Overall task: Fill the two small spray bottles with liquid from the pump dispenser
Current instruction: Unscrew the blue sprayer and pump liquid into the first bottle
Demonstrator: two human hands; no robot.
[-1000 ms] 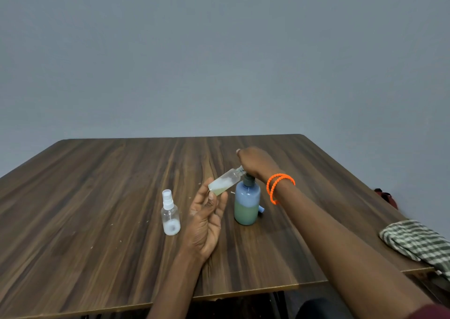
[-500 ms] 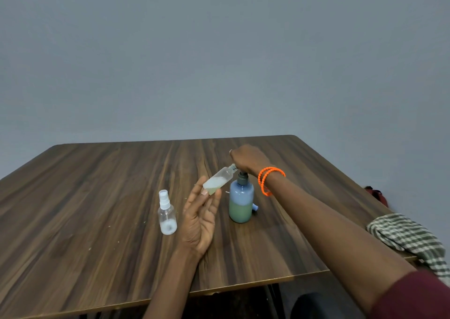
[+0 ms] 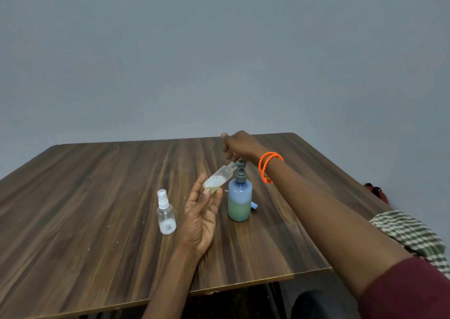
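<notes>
A blue pump dispenser [image 3: 239, 201], its lower half showing greenish liquid, stands upright on the wooden table [image 3: 85, 184]. My right hand [image 3: 241, 147], with orange bands on the wrist, rests on top of the grey pump head [image 3: 240, 166]. My left hand [image 3: 201, 215] holds an uncapped small clear bottle [image 3: 219, 178] by its base, tilted, with its mouth at the pump's nozzle; pale liquid lies inside it. A second small spray bottle [image 3: 166, 212] with a white sprayer cap stands upright to the left, with a little white liquid at its bottom.
A small blue object [image 3: 254, 206] lies just behind the dispenser on the right. A green checked cloth [image 3: 411, 235] hangs over the table's right edge, and something red [image 3: 376, 192] shows beyond that edge. A grey wall rises behind the table.
The view has shifted slightly. My right hand has come up a little and the pump head with it; the tilted bottle stays at the nozzle in my left hand.
</notes>
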